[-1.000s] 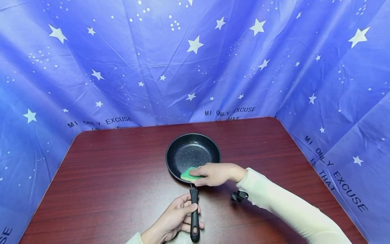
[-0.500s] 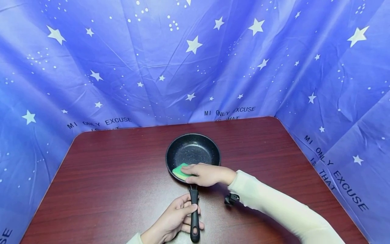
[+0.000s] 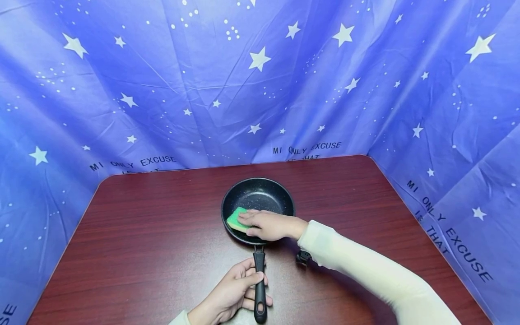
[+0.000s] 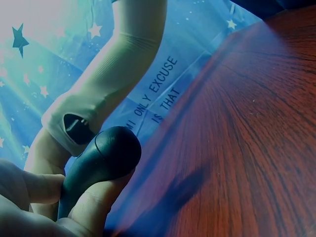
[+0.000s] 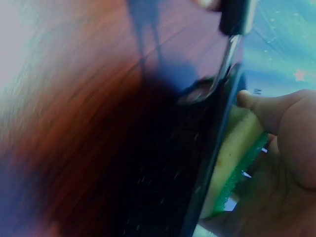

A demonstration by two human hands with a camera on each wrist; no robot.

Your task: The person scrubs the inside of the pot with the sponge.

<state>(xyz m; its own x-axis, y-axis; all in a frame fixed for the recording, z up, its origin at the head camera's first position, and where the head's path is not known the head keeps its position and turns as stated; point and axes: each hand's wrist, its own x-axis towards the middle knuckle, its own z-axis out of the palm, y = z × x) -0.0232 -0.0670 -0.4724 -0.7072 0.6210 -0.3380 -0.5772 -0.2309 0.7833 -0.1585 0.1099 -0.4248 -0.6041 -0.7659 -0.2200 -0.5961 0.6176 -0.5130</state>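
A black speckled frying pan (image 3: 260,198) sits on the table, its handle (image 3: 260,289) pointing toward the near edge. My left hand (image 3: 231,289) holds that handle, thumb on top and fingers beneath; the left wrist view shows the handle's rounded end (image 4: 118,153) between thumb and fingers. Inside the pan, at its near left, my right hand (image 3: 270,225) grips a green and yellow sponge (image 3: 236,220) with the green side up. From the right wrist, the sponge's yellow layer (image 5: 237,140) faces the pan, and the fingers lie partly hidden behind the sponge.
The dark red wooden table (image 3: 142,234) spreads out around the pan. A blue curtain (image 3: 203,81) with white stars surrounds its back and sides. A small black device (image 3: 303,257) is at the right wrist, under the pale sleeve (image 3: 357,257).
My right hand has slid the sponge leftward along the pan's near side, then a little farther from me. The left hand and the pan stay in place.
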